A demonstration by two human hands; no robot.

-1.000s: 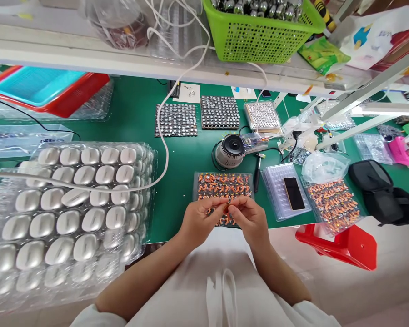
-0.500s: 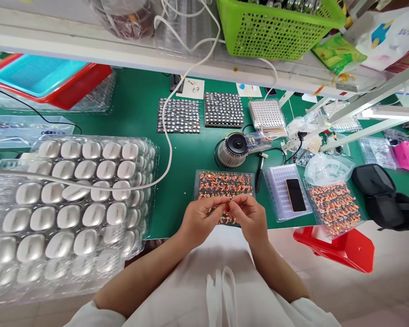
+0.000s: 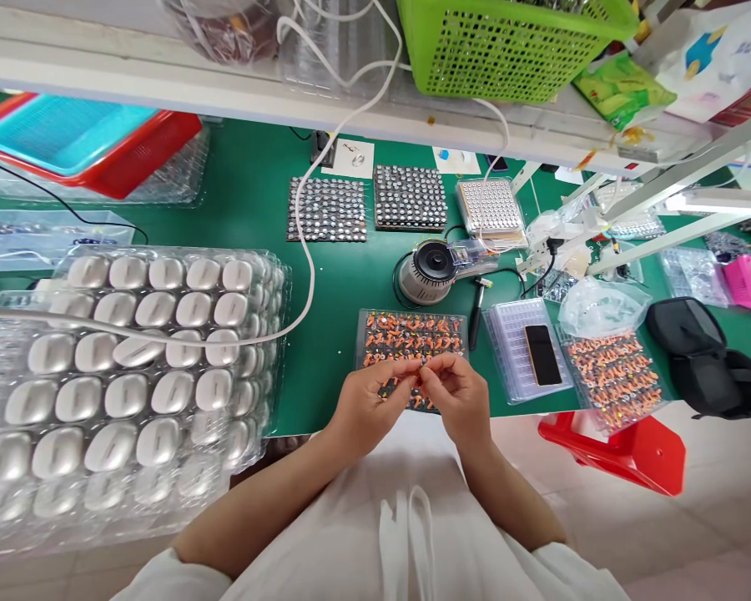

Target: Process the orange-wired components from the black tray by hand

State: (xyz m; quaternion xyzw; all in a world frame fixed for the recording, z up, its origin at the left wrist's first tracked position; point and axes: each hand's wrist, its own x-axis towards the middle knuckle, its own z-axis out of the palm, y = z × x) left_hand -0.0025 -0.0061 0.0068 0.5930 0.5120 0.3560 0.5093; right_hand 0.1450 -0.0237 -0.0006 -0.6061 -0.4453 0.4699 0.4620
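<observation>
My left hand [image 3: 375, 396] and my right hand [image 3: 456, 392] meet fingertip to fingertip over the near part of a tray of small orange parts [image 3: 416, 332]. Both are closed in a pinch on a tiny part [image 3: 421, 367] with some orange on it. Fingers cover most of it, so its kind is hard to make out. Rows of orange pieces with silvery bits fill the clear tray, and my hands hide its lower left and right. Just beyond the tray sits a round grey device with a black top [image 3: 435, 263], and a small hammer [image 3: 477, 313] lies to its right.
Stacked clear trays of silvery rounded shells [image 3: 125, 392] cover the left side. A white cable [image 3: 306, 275] loops across the bench. To the right are a phone [image 3: 543, 355] on pale trays, another orange-part tray [image 3: 613, 380], a black case [image 3: 688, 342] and a red stool [image 3: 651, 455].
Both hands stay pinched together in nearly the same place, with only slight finger movement. The whole view has shifted a little.
</observation>
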